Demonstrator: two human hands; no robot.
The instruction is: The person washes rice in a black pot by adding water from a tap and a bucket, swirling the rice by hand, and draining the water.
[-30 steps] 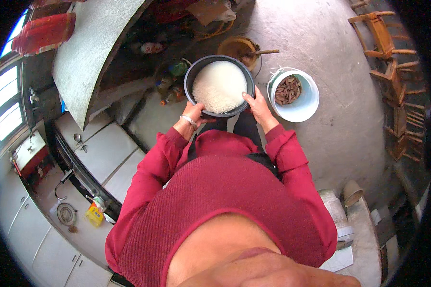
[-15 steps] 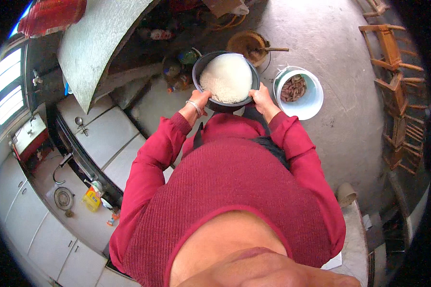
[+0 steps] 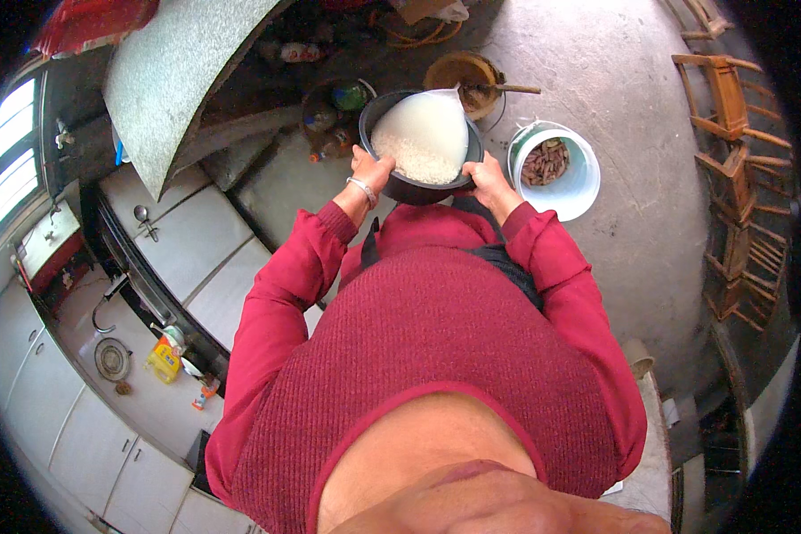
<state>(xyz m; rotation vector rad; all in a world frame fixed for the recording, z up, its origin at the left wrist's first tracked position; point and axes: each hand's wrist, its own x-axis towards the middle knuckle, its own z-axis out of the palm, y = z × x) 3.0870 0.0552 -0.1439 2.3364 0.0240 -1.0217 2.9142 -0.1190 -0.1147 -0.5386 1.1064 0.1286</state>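
Note:
I hold a round dark pot (image 3: 409, 189) out in front of me with both hands. It contains white rice (image 3: 411, 160) under cloudy white water (image 3: 429, 125), and it is tilted away from me so the water runs to a point at the far rim. My left hand (image 3: 370, 167) grips the pot's left rim, with a bracelet on that wrist. My right hand (image 3: 481, 173) grips the right rim. Both arms wear red sleeves.
A white bucket (image 3: 577, 185) with brown contents stands on the concrete floor to the right of the pot. A brown bowl with a stick (image 3: 463, 71) lies beyond it. Wooden chairs (image 3: 730, 133) line the right side. A counter with a sink (image 3: 142, 267) runs along my left.
The pot has tipped away from me and the milky water has run to its far rim. My view has swung, so the bucket and floor sit lower in the picture.

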